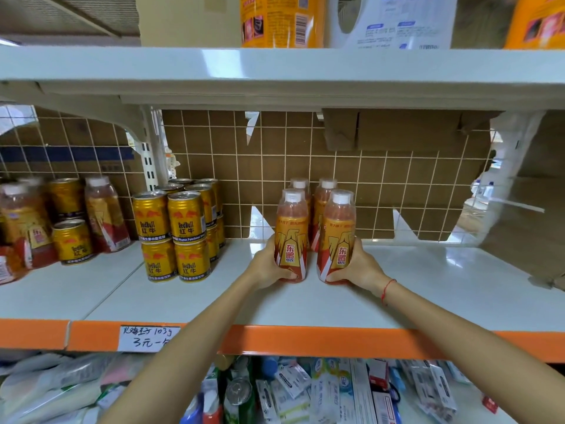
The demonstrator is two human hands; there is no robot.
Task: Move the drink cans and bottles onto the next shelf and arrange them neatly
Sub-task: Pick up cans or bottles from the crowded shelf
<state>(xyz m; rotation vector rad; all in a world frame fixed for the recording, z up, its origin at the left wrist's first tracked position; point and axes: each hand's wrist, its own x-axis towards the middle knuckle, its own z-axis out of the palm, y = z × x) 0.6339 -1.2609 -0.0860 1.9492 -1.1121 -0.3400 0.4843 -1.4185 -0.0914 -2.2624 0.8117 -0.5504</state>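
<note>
Two orange drink bottles with white caps stand upright on the white shelf (pixel 428 286) in front of me. My left hand (pixel 269 267) grips the left bottle (pixel 292 231) near its base. My right hand (pixel 360 267) grips the right bottle (pixel 337 237) the same way. Two more such bottles (pixel 324 203) stand right behind them. Gold Red Bull cans (pixel 185 234) are stacked two high to the left on the same shelf. On the neighbouring shelf section at far left stand more gold cans (pixel 72 241) and bottles (pixel 102 212).
A wire grid with brown cardboard (pixel 397 166) backs the shelf. The shelf above (pixel 275 68) carries large orange and white containers. An orange price strip with a handwritten label (pixel 146 338) runs along the front edge. Packaged goods (pixel 305 390) fill the level below.
</note>
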